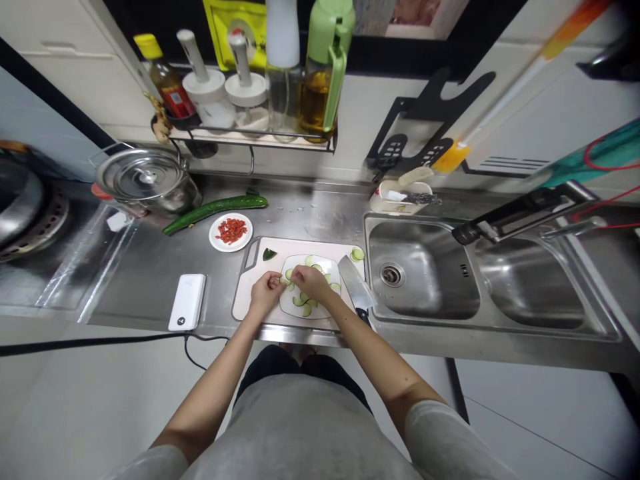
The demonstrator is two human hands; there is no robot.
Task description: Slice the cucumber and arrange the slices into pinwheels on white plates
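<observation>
A white square plate (320,308) lies on a pale cutting board (250,287) and carries several thin cucumber slices (306,303). My left hand (265,291) rests at the plate's left edge, its fingers pinched on a cucumber slice. My right hand (310,280) is over the plate's upper left, fingers pinched together on a slice right next to the left hand's fingertips. A cleaver (356,285) lies on the board to the right of the plate. A dark green cucumber end (269,253) and a small stack of slices (357,254) sit on the board's far side.
A whole cucumber (215,210) and a small plate of red berries (231,231) lie behind the board. A white power bank (187,301) with a cable is at left. A lidded steel pot (145,177), a condiment rack (250,133) and a double sink (425,280) surround the area.
</observation>
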